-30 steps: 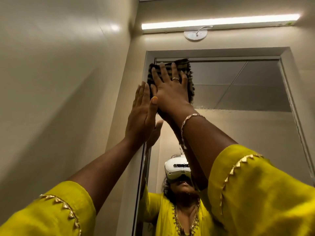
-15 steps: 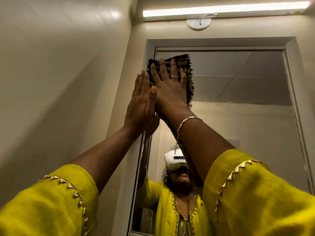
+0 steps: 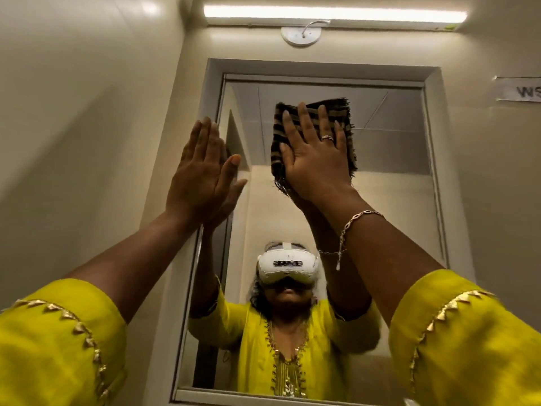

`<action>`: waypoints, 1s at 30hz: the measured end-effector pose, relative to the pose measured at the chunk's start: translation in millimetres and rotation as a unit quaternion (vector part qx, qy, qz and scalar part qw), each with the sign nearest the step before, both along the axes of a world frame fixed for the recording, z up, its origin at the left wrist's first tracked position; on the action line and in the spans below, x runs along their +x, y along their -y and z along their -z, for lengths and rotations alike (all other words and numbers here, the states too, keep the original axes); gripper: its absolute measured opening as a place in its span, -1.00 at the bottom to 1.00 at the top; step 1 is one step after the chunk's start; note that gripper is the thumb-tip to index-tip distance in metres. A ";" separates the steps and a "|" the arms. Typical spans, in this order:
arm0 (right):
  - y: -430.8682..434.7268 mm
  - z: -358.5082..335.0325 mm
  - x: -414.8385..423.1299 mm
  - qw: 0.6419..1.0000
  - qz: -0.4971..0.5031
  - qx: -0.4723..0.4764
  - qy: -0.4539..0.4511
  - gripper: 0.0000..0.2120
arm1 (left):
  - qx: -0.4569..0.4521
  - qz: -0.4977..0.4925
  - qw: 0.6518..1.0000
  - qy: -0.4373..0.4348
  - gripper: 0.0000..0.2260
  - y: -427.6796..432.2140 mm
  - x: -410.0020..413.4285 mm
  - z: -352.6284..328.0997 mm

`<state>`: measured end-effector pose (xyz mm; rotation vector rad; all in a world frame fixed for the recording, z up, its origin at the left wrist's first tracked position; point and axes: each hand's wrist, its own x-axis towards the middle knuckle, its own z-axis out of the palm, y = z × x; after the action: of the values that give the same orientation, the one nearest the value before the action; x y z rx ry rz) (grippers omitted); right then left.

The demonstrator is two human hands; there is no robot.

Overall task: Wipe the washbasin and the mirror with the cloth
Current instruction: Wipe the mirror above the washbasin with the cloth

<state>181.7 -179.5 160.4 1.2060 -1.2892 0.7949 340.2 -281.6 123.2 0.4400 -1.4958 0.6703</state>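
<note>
A tall mirror in a pale frame hangs on the wall in front of me. My right hand lies flat with fingers spread on a folded dark striped cloth, pressing it against the upper middle of the glass. My left hand is raised flat, fingers together, against the mirror's left frame edge, holding nothing. The washbasin is out of view. My reflection in yellow fills the lower glass.
A lit tube lamp and a round white fitting sit above the mirror. A side wall stands close on the left. A paper label is stuck on the wall right of the frame.
My right hand has slid the cloth rightward from the mirror's top left corner toward its upper middle. The two hands have come apart, and the view has tilted down.
</note>
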 end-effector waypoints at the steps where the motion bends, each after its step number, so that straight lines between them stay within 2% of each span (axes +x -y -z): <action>1: -3.8 -0.1 -7.5 1.000 0.003 -0.002 0.003 -0.50 | 0.000 0.000 1.000 0.001 -0.31 -0.1 -0.3 -0.1; 16: -54.8 -9.2 -94.5 0.996 0.043 -0.019 0.081 -0.51 | 0.010 -0.005 1.000 0.003 -0.29 -3.1 -0.6 0.4; 30: -53.0 40.7 -99.6 0.991 0.059 -0.058 0.103 -0.42 | 0.007 0.036 0.999 0.008 -0.25 -0.7 -0.8 -1.4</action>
<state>82.1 -126.6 119.7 0.9660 -1.4475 0.9133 339.3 -280.9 124.6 0.3895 -1.5245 0.6082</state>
